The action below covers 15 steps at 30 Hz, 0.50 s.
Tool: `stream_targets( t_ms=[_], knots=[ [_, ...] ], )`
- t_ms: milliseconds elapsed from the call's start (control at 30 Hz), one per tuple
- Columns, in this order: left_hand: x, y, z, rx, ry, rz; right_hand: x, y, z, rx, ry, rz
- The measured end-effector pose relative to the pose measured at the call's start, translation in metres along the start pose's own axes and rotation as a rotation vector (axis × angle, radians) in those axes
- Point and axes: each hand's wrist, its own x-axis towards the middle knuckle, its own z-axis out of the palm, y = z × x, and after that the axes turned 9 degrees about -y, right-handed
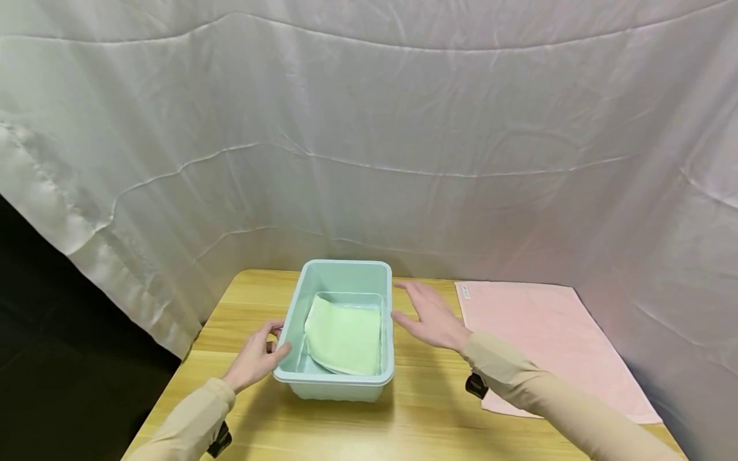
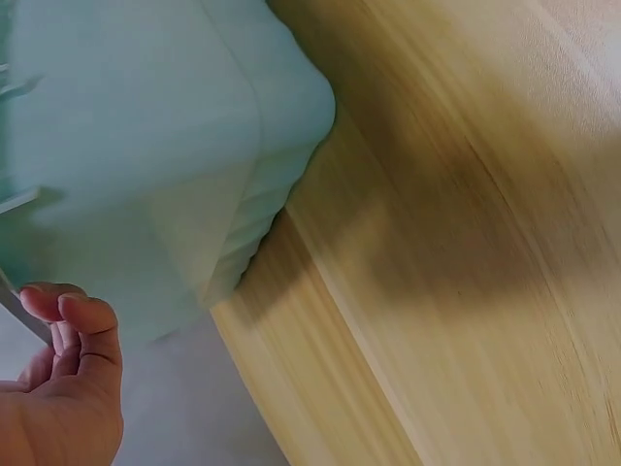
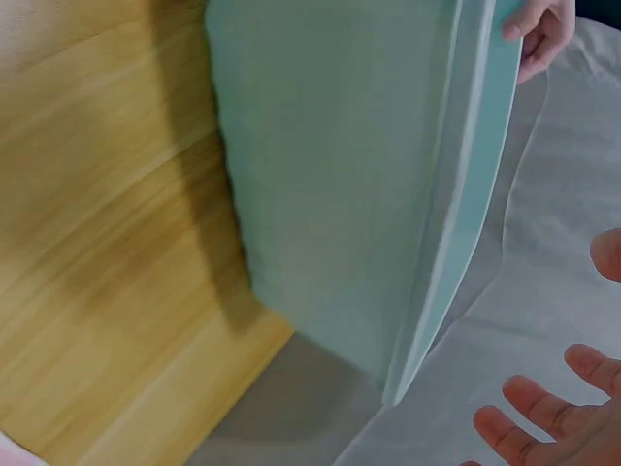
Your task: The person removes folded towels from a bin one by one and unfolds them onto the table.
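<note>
A pale blue-green plastic bin (image 1: pixel 334 379) stands on the wooden table with a folded light green cloth (image 1: pixel 346 339) lying inside it. At the bin's left rim my left hand (image 1: pixel 256 357) holds on, thumb over the edge and fingers bent against the outside. The left wrist view shows those bent fingers (image 2: pixel 87 316) close under the rim. My right hand (image 1: pixel 431 317) hovers beside the bin's right rim, its fingers spread and nothing in them. In the right wrist view, a gap separates the right hand (image 3: pixel 572 417) from the bin's wall.
A pink cloth (image 1: pixel 553 339) lies flat on the right side of the table (image 1: pixel 426 410), partly behind the right forearm. A grey-white curtain (image 1: pixel 403 128) hangs behind and around the table. Darkness fills the lower left beyond the curtain.
</note>
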Motion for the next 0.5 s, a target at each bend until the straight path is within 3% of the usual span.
stream_targets(
  t_ms=[500],
  knots=[
    [0.001, 0.005, 0.018, 0.001, -0.025, -0.002, 0.038, -0.029, 0.008, -0.031, -0.094, -0.023]
  ],
)
